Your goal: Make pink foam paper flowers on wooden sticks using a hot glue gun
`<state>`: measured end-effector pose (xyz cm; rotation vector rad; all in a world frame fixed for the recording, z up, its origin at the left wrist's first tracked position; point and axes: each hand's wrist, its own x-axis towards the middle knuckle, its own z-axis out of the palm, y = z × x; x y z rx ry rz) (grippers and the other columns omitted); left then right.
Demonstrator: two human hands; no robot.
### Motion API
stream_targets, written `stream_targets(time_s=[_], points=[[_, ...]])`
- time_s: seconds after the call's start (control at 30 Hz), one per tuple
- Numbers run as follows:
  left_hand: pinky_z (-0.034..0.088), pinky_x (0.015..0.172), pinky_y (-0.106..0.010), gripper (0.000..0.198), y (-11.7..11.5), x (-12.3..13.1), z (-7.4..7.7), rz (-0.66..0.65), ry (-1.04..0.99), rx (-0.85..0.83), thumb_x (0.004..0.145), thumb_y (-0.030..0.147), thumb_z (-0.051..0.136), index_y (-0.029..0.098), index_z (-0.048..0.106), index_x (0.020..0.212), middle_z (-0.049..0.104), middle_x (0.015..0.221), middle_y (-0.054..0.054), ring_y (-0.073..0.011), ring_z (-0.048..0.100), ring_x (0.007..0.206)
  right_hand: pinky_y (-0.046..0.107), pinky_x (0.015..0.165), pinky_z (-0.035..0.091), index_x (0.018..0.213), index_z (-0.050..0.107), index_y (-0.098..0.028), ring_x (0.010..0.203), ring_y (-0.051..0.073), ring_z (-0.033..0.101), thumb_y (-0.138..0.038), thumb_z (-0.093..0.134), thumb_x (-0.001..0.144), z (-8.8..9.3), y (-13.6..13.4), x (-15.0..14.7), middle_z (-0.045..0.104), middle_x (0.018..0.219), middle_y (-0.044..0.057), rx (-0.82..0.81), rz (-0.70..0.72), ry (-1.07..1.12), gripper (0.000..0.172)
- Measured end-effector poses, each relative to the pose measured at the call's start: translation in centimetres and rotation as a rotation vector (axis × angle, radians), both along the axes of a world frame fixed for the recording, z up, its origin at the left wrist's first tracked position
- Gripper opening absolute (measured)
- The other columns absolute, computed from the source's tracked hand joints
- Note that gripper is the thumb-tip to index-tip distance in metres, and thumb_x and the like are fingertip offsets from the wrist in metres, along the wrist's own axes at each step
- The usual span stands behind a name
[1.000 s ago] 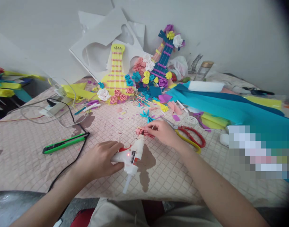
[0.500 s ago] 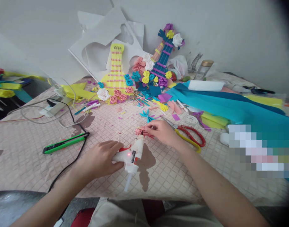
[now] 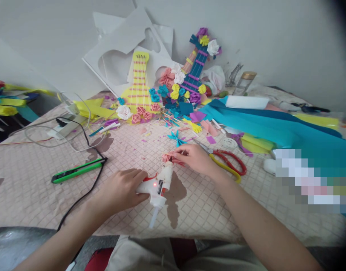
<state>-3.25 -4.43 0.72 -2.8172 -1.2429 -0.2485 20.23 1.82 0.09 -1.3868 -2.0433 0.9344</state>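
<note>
My left hand is wrapped round the handle of a white hot glue gun with a red light on. Its nozzle points up at a small pink paper flower. My right hand pinches that flower by its stem, just above the table. The glue stick pokes out of the gun's rear toward me.
Red-and-yellow scissors lie right of my right hand. A green utility knife and black cord lie to the left. At the back stand a yellow paper guitar and a blue one with flowers. Blue sheets cover the right.
Almost nothing differs. The glue gun's nozzle and the pink flower stay together, with only a slight shift of the hands.
</note>
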Motion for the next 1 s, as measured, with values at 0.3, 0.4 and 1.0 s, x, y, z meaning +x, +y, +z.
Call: stream_targets(time_s=[0.3, 0.4, 1.0], points=[[0.042, 0.050, -0.025, 0.008, 0.11, -0.34, -0.55, -0.004, -0.007, 0.030, 0.071, 0.018, 0.050, 0.016, 0.057, 0.076, 0.063, 0.063, -0.003, -0.0160, 0.059, 0.055, 0.022, 0.054, 0.033, 0.084, 0.071, -0.016, 0.057, 0.010, 0.049, -0.028, 0.054, 0.083, -0.28, 0.10, 0.10, 0.066, 0.073, 0.002, -0.011, 0.008, 0.003, 0.021], [0.042, 0.050, -0.024, 0.008, 0.11, -0.32, -0.60, 0.002, 0.000, 0.038, 0.072, 0.018, 0.050, 0.017, 0.057, 0.075, 0.063, 0.062, -0.002, -0.0147, 0.058, 0.054, 0.023, 0.053, 0.031, 0.084, 0.071, -0.015, 0.054, 0.009, 0.047, -0.028, 0.055, 0.083, -0.17, 0.10, 0.03, 0.065, 0.069, 0.001, -0.027, 0.001, -0.004, 0.021], [0.041, 0.050, -0.026, 0.008, 0.09, -0.30, -0.69, 0.018, 0.006, -0.004, 0.074, 0.020, 0.052, 0.016, 0.059, 0.074, 0.063, 0.062, -0.002, -0.0160, 0.058, 0.055, 0.023, 0.052, 0.032, 0.087, 0.073, -0.016, 0.055, 0.009, 0.048, -0.026, 0.055, 0.083, -0.12, 0.06, 0.03, 0.066, 0.070, 0.002, -0.032, 0.004, -0.018, 0.021]])
